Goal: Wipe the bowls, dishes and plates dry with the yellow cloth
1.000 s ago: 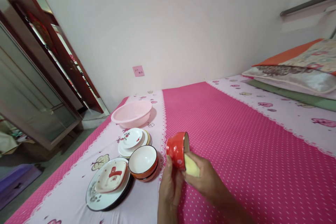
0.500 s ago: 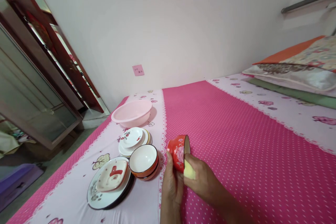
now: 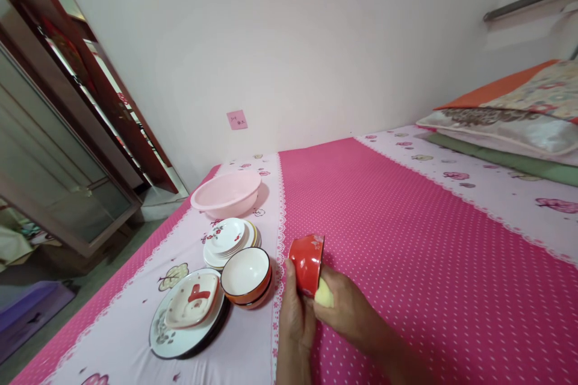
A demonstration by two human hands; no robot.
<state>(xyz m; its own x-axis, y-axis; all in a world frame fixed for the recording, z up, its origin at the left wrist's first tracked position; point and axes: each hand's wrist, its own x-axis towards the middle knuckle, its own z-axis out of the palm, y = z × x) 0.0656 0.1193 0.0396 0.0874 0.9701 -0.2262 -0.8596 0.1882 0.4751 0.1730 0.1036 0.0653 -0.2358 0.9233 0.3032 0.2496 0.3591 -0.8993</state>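
Note:
My left hand (image 3: 294,316) is closed around a small red bowl (image 3: 307,263), held on its side above the pink bed sheet (image 3: 406,240). My right hand (image 3: 350,311) grips a pale yellow sponge (image 3: 324,295) and presses it against the bowl's lower outer side. To the left lie a stack of orange bowls with white insides (image 3: 246,280), a square dish on a large round plate (image 3: 189,316), and a pile of small white plates (image 3: 228,240).
A pink plastic basin (image 3: 226,194) sits behind the plates near the wall. Folded bedding and a pillow (image 3: 510,120) lie at the far right. A glass-doored cabinet (image 3: 54,150) stands left of the bed.
The red bowl has been turned in my left hand, and the sponge has slid from its rim side down to its lower outer side.

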